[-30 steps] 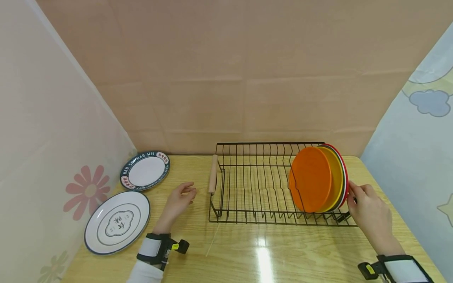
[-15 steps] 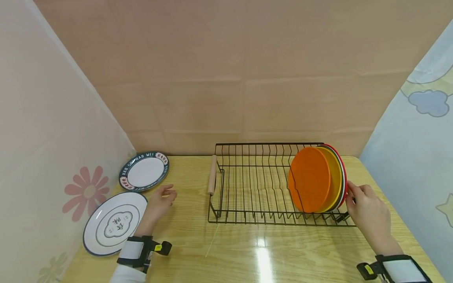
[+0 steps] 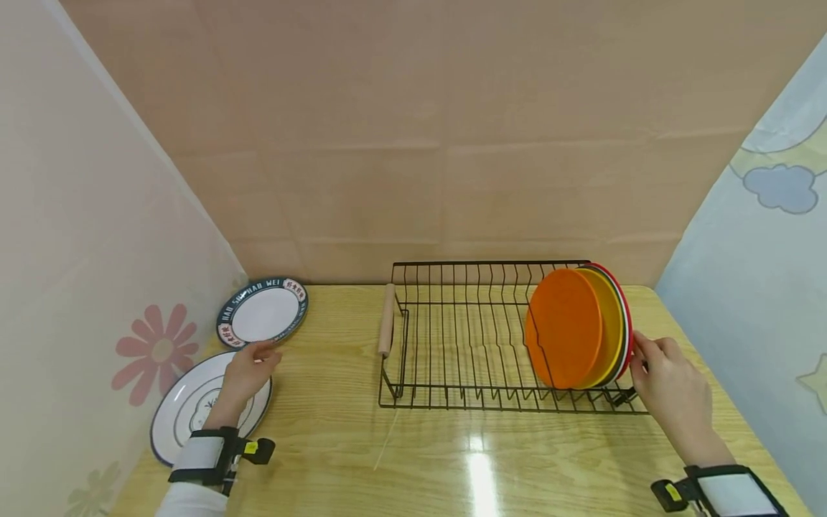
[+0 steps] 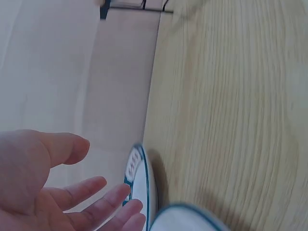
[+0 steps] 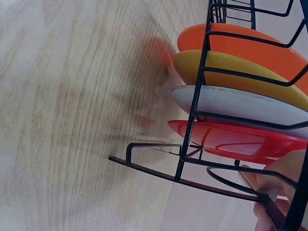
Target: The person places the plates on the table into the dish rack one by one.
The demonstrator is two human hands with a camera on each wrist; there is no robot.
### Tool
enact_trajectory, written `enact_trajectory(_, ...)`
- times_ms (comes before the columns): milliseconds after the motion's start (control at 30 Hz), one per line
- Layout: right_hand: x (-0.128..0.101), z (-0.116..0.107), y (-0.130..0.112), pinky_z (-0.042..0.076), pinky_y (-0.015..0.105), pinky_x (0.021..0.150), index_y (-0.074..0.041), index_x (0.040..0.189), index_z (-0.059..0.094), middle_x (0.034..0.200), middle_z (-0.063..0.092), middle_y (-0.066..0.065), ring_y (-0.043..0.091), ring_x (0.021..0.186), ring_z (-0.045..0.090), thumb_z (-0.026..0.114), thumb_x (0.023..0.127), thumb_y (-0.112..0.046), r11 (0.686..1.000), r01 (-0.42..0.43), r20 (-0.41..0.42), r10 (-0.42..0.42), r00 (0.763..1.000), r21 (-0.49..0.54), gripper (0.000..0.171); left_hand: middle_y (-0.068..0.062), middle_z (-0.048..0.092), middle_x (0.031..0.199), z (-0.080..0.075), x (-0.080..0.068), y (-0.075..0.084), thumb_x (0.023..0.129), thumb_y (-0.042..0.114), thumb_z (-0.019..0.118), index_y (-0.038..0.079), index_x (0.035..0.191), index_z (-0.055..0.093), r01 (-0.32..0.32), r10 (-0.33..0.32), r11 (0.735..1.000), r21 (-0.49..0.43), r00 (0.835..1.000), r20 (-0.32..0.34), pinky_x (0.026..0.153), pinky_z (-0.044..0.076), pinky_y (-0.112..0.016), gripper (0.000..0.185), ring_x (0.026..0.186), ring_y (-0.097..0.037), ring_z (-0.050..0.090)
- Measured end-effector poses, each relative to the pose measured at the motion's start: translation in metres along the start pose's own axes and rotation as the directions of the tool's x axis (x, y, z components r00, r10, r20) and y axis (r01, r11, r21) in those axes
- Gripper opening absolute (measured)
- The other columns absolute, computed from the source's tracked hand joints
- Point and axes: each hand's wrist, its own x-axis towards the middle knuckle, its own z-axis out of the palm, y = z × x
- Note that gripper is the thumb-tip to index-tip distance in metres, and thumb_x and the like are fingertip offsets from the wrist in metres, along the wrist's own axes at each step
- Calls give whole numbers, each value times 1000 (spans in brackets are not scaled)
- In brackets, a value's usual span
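My left hand (image 3: 248,370) hangs over the white plate (image 3: 169,416), which has dark rings and a printed centre. Its fingers are loosely bent, with nothing between them. Just beyond the fingertips lies a plate with a dark teal lettered rim (image 3: 292,327). In the left wrist view the thumb stands apart from the fingers, beside the teal-rimmed plate (image 4: 140,185). My right hand (image 3: 675,384) grips the right end of the black wire dish rack (image 3: 452,385), fingers close against the red plate (image 5: 231,142). Part of that grip is hidden behind the wires.
Upright in the rack's right end stand an orange plate (image 3: 562,330), a yellow plate (image 3: 610,316), a white plate (image 5: 236,102) and the red one. A wooden handle (image 3: 387,319) is on the rack's left end. A beige wall (image 3: 413,143) rises behind the table (image 3: 426,459).
My left hand has moved left, from beside the rack's wooden handle to over the white plate. The right hand, the rack and the plates keep their places.
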Motion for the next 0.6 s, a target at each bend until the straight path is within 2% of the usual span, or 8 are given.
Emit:
enact_trajectory(267, 1, 0, 0, 23, 28, 30, 3, 101, 66, 77, 55, 22, 18, 36, 33, 63, 69, 2, 1000, 4, -18, -4, 1000, 4, 32, -32, 47, 125, -21, 10, -22, 91, 31, 51, -8, 131, 40, 29, -29, 994, 106, 1000, 2, 83, 44, -51, 56, 112, -48, 45)
enact_trajectory(467, 0, 1, 0, 24, 29, 29, 3, 101, 66, 77, 55, 22, 20, 36, 35, 63, 69, 1, 1000, 2, -22, -2, 1000, 3, 32, -34, 43, 128, -30, 17, -36, 91, 32, 51, -10, 130, 40, 23, -21, 990, 141, 1000, -15, 89, 40, -54, 58, 113, -48, 43)
enact_trajectory(600, 0, 0, -1, 25, 31, 29, 3, 101, 66, 78, 55, 22, 22, 37, 37, 63, 70, 2, 1000, -10, -16, 10, 1000, 4, 31, -34, 40, 130, -36, 24, -47, 91, 34, 50, -10, 130, 38, 53, -48, 984, 169, 998, -35, 90, 38, -56, 60, 114, -49, 42)
